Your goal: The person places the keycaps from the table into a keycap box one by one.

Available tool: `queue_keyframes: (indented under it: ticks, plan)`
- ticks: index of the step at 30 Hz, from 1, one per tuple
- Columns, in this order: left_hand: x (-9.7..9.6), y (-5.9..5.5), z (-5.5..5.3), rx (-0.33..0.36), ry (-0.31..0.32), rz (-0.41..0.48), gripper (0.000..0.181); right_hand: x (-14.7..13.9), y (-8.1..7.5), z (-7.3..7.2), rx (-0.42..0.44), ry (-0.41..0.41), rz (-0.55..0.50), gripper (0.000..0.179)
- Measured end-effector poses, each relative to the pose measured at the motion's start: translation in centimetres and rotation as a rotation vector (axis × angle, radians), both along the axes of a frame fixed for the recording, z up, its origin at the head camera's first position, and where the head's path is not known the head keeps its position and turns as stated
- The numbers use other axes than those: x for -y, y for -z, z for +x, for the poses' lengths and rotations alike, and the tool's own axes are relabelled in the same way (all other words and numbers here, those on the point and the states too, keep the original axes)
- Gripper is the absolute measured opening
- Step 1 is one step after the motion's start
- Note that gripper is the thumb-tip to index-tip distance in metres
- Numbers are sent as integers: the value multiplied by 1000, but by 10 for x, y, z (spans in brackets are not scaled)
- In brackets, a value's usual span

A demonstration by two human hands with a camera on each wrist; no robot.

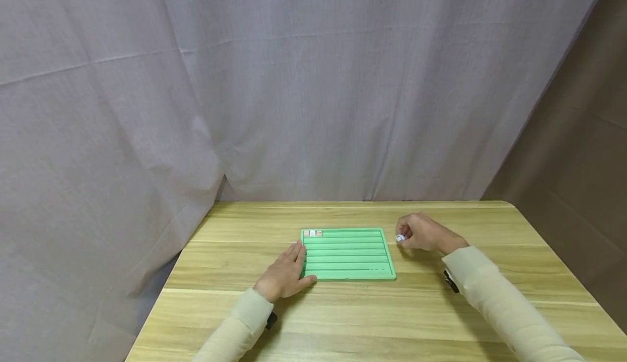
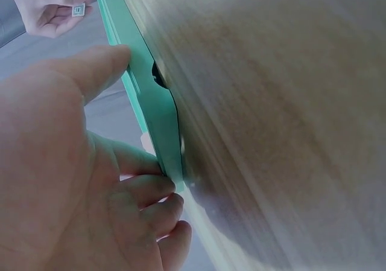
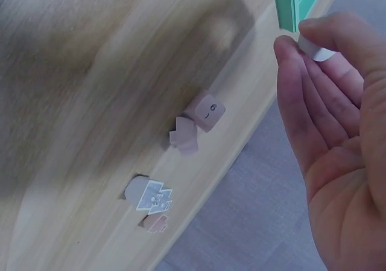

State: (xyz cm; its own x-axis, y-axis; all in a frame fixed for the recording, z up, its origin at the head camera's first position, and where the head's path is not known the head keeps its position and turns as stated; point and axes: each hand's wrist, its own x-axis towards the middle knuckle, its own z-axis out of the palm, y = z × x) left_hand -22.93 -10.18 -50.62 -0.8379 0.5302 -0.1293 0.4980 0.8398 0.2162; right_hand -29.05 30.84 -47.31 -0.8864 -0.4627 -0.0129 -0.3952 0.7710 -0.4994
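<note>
A green ridged keycap tray lies on the table, with several keycaps, pink and white, in its far left corner. My left hand rests at the tray's near left corner, thumb on the front edge, fingers along the left side. Right of the tray, my right hand pinches a white keycap between thumb and fingertips. The left wrist view also shows this keycap and its square underside. Loose on the table in the right wrist view are a pink keycap and others.
A white keycap and a small pink keycap lie loose together on the wooden table. Grey curtain hangs behind the table's far edge. A brown curtain hangs at the right.
</note>
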Motion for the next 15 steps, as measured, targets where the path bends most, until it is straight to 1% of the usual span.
queue_keyframes:
  ticks: [7,12,15]
  plan:
    - [0,0,0,-8,6,4,87,6,2,-2,38,14,19,18]
    - [0,1,0,-10,6,8,87,9,2,-1,54,-11,6,17]
    - [0,2,0,-8,3,4,87,10,1,0,49,-32,4,15]
